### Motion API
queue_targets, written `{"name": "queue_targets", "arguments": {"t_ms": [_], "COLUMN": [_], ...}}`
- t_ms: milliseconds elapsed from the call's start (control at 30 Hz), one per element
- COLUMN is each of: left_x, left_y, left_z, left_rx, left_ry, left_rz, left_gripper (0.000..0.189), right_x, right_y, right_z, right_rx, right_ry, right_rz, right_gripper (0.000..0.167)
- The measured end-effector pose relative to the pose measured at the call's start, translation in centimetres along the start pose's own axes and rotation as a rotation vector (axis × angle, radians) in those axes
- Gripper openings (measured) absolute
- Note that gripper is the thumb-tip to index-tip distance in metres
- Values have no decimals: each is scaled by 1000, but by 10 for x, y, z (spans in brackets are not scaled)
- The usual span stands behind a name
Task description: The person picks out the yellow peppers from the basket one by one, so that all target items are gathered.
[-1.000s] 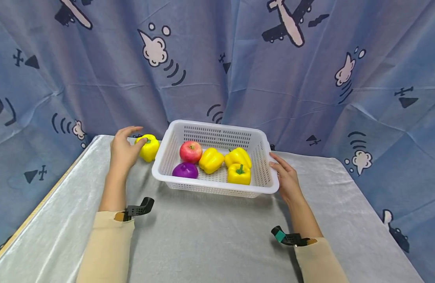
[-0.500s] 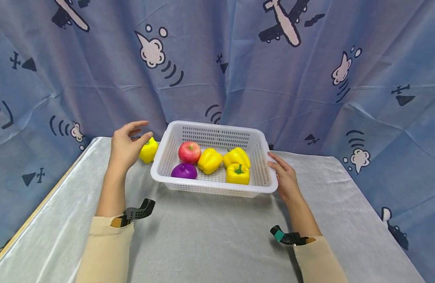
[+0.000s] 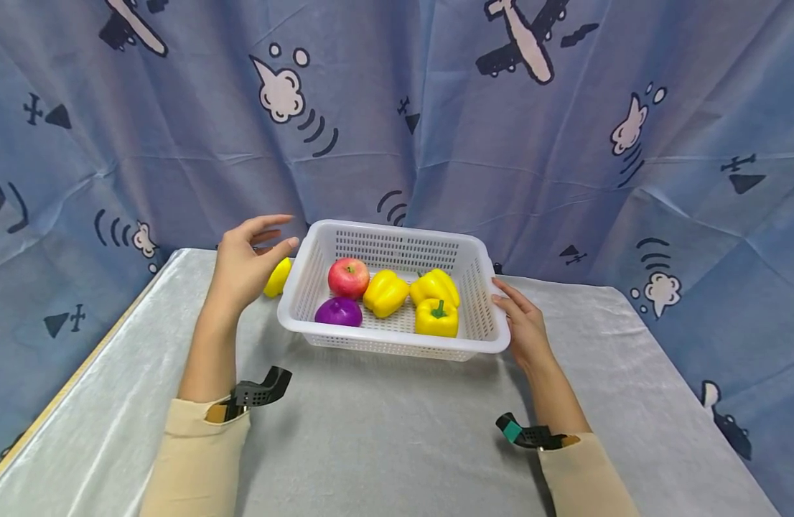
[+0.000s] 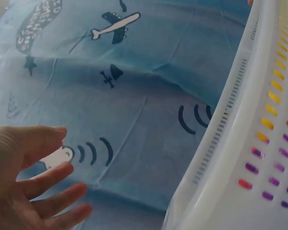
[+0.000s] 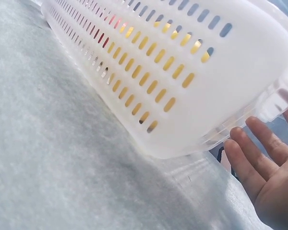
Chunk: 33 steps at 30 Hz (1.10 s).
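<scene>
A white perforated plastic basket (image 3: 387,338) stands on the table. It holds a red apple (image 3: 348,277), a glossy purple onion-like vegetable (image 3: 338,311) and three yellow bell peppers (image 3: 385,294). My left hand (image 3: 242,269) hovers beside the basket's left rim, thumb and fingers apart with nothing between them. Just behind that hand, a yellow bell pepper (image 3: 278,278) lies outside the basket, partly hidden by it. At the opposite end, my right hand (image 3: 525,327) touches the basket's right side. In the right wrist view its fingers (image 5: 264,139) are fairly straight against the outer wall.
A pale grey cloth (image 3: 384,431) covers the table, whose wooden edge (image 3: 67,384) shows at the left. Behind it hangs a blue curtain (image 3: 365,108) printed with aeroplanes and clouds. Black camera mounts (image 3: 264,388) sit on both wrists.
My left hand has moved right from over the yellow bell pepper to the basket's left rim, covering more of that pepper. The right hand and basket have stayed in place.
</scene>
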State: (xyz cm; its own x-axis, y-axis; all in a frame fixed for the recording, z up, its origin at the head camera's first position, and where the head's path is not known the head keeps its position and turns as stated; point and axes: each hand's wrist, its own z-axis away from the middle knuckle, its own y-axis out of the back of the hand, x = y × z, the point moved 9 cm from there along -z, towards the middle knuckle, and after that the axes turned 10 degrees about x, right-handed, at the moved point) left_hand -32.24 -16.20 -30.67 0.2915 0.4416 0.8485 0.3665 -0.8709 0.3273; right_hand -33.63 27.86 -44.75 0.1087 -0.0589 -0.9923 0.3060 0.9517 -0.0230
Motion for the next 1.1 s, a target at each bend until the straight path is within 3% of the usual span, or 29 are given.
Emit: {"name": "queue_targets", "arguments": {"t_ms": [233, 433, 733, 900, 1100], "left_x": [12, 17, 40, 53, 47], "left_y": [-19, -43, -92, -123, -155], "left_z": [4, 9, 24, 33, 41], "left_rx": [-49, -115, -302, -395, -441], "left_ry": [-40, -94, -193, -258, -230], "left_rz": [1, -21, -90, -47, -6], "left_gripper": [37, 37, 37, 35, 36], "right_x": [-1, 0, 1, -1, 1], "right_y": [0, 0, -1, -2, -1], "right_z": [-1, -1, -2, -2, -3], "right_rx": [2, -6, -15, -18, 0], "right_ry": [17, 11, 9, 29, 20], "right_rz": [10, 1, -18, -36, -54], "right_gripper": [53, 53, 52, 52, 52]}}
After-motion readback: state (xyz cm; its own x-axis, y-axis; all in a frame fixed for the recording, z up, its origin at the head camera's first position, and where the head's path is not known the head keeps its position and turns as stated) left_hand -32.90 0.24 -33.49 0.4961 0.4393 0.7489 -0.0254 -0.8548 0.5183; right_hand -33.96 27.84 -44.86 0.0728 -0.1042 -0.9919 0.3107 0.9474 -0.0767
